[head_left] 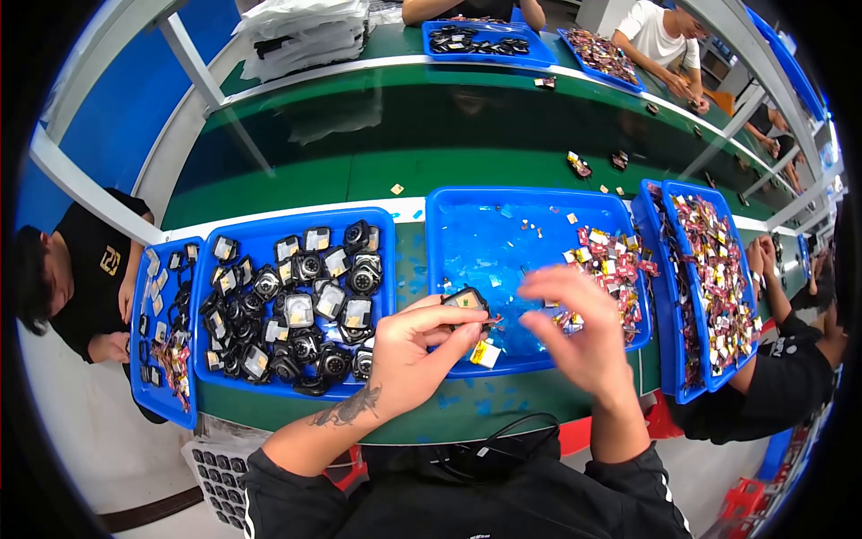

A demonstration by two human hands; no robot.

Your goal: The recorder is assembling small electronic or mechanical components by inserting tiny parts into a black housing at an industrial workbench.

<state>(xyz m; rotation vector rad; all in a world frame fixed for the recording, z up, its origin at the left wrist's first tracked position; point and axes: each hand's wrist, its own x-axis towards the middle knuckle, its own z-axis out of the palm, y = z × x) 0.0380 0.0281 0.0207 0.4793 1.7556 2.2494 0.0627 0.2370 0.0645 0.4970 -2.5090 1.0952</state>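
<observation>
A long green table is running across the view, carrying blue trays. The left tray is holding a heap of small black square modules; the middle tray is lying mostly bare, with little red and yellow wrapped parts gathered at its right end. Over its front edge, the person's left hand is pinching one black module, a yellow tag hanging below. The right hand is blurring beside it, fingers loosely spread, its grip unclear. Judging from this, a small part is being fitted to the module; seating it calls for steady, fine alignment.
</observation>
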